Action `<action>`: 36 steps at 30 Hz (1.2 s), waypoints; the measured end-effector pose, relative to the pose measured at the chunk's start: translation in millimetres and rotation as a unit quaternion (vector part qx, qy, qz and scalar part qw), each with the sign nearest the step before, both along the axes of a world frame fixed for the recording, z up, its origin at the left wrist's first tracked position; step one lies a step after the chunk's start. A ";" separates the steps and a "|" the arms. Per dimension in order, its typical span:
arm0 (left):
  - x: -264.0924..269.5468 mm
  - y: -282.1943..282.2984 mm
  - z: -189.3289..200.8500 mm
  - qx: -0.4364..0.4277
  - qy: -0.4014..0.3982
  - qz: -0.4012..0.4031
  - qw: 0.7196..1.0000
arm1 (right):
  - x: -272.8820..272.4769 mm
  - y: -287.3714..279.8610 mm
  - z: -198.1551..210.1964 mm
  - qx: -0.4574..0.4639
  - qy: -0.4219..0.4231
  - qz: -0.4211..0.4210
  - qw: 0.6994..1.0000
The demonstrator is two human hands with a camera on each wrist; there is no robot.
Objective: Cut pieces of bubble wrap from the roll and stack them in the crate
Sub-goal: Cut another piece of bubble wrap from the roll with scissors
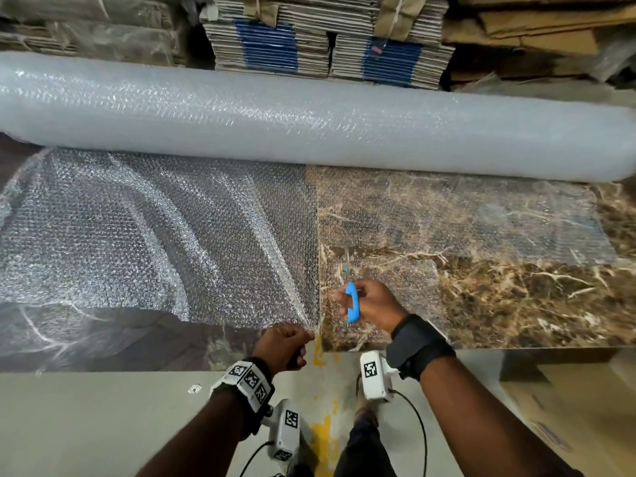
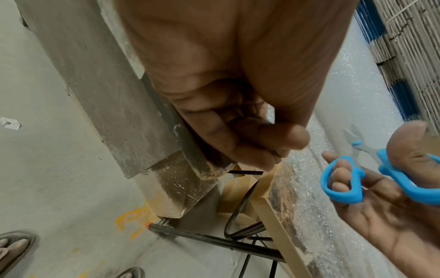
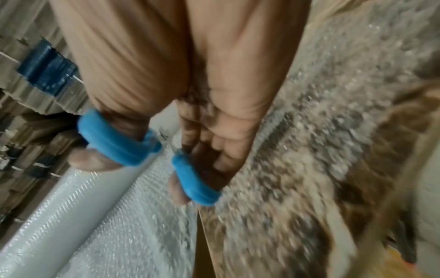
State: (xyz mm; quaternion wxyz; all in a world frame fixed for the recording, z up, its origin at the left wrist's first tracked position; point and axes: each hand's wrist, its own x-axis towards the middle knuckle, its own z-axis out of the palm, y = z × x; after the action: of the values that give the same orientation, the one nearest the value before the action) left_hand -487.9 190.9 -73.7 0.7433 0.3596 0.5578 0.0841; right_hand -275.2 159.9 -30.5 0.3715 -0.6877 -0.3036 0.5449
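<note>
A long roll of bubble wrap (image 1: 309, 125) lies across the back of two marble-topped tables. An unrolled sheet (image 1: 155, 235) spreads from it toward me. My left hand (image 1: 287, 347) pinches the sheet's near right corner at the table edge; in the left wrist view its curled fingers (image 2: 250, 143) close on the film. My right hand (image 1: 368, 304) holds blue-handled scissors (image 1: 351, 302) just right of that corner, blades pointing toward the roll. The right wrist view shows thumb and fingers through the blue loops (image 3: 119, 144). No crate is in view.
Stacks of flattened cardboard boxes (image 1: 323, 39) stand behind the roll. A thinner layer of bubble wrap (image 1: 499, 228) covers the brown marble table on the right. A cardboard box (image 1: 568, 407) sits at the lower right on the floor. Black metal table legs (image 2: 238, 242) stand under the tables.
</note>
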 end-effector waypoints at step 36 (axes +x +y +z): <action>3.1 -15.2 -8.4 0.124 0.090 0.037 0.987 | 169.7 72.7 -7.0 0.050 -0.494 0.248 0.832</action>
State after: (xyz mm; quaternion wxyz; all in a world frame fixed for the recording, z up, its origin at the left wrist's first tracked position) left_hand -484.8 175.7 -82.1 0.6359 0.4344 0.6207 0.1474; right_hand -105.5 232.6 -37.5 0.0581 -0.7471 -0.6342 0.1906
